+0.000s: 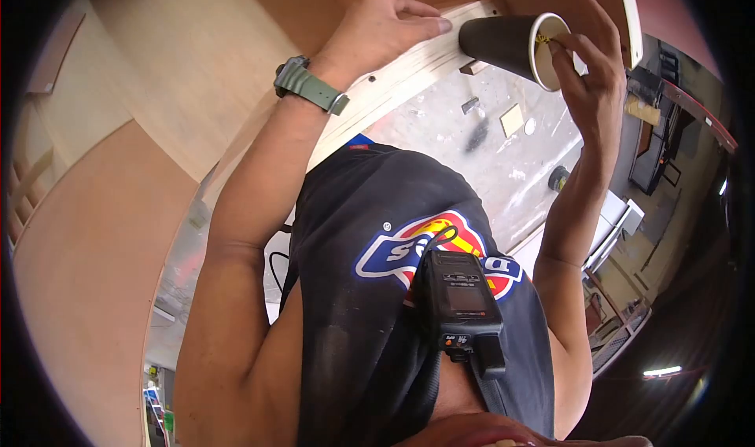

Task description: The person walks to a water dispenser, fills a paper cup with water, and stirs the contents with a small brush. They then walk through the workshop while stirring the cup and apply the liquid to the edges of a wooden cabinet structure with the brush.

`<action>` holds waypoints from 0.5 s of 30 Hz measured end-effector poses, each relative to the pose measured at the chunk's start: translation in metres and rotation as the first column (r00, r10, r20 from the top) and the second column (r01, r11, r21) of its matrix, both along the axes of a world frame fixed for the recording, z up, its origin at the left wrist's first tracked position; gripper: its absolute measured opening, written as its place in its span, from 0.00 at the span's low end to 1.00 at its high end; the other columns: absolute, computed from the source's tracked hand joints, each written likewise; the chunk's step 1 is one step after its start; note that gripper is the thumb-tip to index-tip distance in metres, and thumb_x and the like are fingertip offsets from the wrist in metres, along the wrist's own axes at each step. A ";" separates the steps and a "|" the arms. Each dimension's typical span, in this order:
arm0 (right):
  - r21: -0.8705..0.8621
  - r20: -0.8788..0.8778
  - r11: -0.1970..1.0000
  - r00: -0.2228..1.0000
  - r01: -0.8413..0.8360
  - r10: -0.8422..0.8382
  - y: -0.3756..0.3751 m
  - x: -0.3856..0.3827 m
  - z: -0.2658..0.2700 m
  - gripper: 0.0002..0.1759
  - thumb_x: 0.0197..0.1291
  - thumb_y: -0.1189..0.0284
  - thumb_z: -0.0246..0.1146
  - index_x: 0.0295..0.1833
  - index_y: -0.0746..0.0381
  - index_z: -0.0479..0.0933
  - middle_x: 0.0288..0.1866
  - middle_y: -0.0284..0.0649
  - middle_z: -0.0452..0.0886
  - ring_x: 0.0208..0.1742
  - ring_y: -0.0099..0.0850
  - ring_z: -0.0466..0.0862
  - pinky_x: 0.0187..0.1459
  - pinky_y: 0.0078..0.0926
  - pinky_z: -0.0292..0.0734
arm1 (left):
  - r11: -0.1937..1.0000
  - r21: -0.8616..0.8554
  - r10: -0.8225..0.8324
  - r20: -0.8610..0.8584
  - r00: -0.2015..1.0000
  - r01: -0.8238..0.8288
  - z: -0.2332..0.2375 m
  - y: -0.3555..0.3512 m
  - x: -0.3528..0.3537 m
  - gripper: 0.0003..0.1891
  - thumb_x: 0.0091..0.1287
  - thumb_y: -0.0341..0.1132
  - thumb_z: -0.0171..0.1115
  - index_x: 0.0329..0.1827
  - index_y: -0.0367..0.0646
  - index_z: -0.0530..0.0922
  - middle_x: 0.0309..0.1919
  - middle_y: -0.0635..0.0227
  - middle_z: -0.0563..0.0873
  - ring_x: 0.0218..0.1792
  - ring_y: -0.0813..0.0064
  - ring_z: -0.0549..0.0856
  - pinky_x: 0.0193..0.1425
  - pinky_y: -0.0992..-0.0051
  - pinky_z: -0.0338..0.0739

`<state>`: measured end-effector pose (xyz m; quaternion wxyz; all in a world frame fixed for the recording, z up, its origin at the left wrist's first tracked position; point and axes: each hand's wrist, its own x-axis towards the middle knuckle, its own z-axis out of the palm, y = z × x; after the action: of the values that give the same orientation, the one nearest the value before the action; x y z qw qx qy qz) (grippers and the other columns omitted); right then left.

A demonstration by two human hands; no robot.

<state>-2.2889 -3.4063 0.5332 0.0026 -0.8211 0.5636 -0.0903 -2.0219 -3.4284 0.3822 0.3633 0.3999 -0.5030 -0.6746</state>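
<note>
A dark paper cup (pixel 503 44) with a white rim has its base against a pale wooden strip (pixel 409 73). Its mouth faces right, and small yellow pieces (pixel 542 41), too small to name, show inside. My right hand (pixel 590 77) has thumb and forefinger bent together at the mouth of the cup, beside these pieces. Whatever is between those fingertips is hidden. Over the wooden strip, my left hand (pixel 389 26) holds nothing, its fingers apart and slightly bent. Its thumb points toward the base of the cup. A green-strapped watch (pixel 311 85) is on the left wrist.
Curved plywood panels (pixel 94 203) fill the left side, and a brown panel with a pale edge (pixel 629 22) rises beyond my right hand. Small scraps, including a square pale piece (pixel 512 121), lie on the stained floor (pixel 440 125). A black device (pixel 464 298) hangs on my chest.
</note>
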 end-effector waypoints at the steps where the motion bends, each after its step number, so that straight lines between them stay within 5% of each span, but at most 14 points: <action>1: 0.051 0.050 0.999 0.999 0.012 -0.015 0.004 0.008 0.000 0.07 0.62 0.70 0.71 0.44 0.57 0.92 0.78 0.40 0.75 0.72 0.42 0.81 0.64 0.44 0.84 | 1.000 0.006 -0.010 0.006 1.000 0.010 0.002 0.000 0.000 0.33 0.68 0.42 0.77 0.70 0.33 0.76 0.55 0.56 0.91 0.54 0.72 0.89 0.58 0.74 0.83; 6: 0.178 0.108 0.984 0.994 -0.008 -0.012 0.012 0.001 0.007 0.07 0.63 0.73 0.69 0.43 0.58 0.92 0.77 0.41 0.76 0.67 0.44 0.85 0.60 0.42 0.88 | 0.999 -0.017 -0.030 0.010 0.999 0.031 0.001 0.004 -0.003 0.34 0.68 0.43 0.77 0.70 0.33 0.75 0.55 0.56 0.91 0.54 0.72 0.89 0.59 0.73 0.83; 9: 0.035 -0.086 0.997 0.994 0.070 -0.066 0.007 0.002 0.010 0.07 0.62 0.75 0.70 0.43 0.57 0.92 0.77 0.40 0.76 0.68 0.40 0.84 0.59 0.42 0.88 | 0.999 -0.006 -0.047 0.033 0.998 0.047 0.004 0.003 -0.001 0.33 0.68 0.41 0.77 0.70 0.33 0.75 0.55 0.56 0.91 0.54 0.72 0.89 0.58 0.73 0.83; 13: 0.208 0.136 0.978 0.989 0.026 -0.055 0.004 0.031 0.013 0.07 0.64 0.73 0.71 0.45 0.60 0.91 0.72 0.40 0.81 0.62 0.35 0.87 0.59 0.37 0.86 | 0.998 -0.001 -0.055 0.074 0.996 0.056 0.003 0.002 0.000 0.32 0.67 0.40 0.77 0.70 0.33 0.76 0.55 0.56 0.91 0.53 0.72 0.89 0.57 0.73 0.83; 14: 0.318 0.248 0.943 0.952 0.096 -0.181 0.010 0.053 0.023 0.09 0.51 0.78 0.67 0.39 0.67 0.87 0.75 0.51 0.73 0.64 0.45 0.83 0.58 0.35 0.80 | 0.998 -0.007 -0.054 0.087 0.995 0.055 0.004 0.002 0.000 0.32 0.67 0.40 0.77 0.70 0.33 0.76 0.55 0.56 0.91 0.53 0.72 0.89 0.57 0.73 0.83; 15: 0.298 0.204 0.952 0.970 0.066 -0.131 0.008 0.044 0.024 0.10 0.51 0.79 0.67 0.40 0.67 0.88 0.75 0.51 0.74 0.63 0.44 0.84 0.57 0.35 0.81 | 0.998 -0.010 -0.054 0.087 0.995 0.055 0.004 0.003 -0.001 0.32 0.67 0.40 0.77 0.70 0.34 0.76 0.55 0.56 0.91 0.53 0.72 0.90 0.57 0.73 0.83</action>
<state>-2.2448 -3.3984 0.5571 0.1805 -0.7675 0.6073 -0.0977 -2.0228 -3.4257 0.3861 0.3253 0.4126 -0.5332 -0.6631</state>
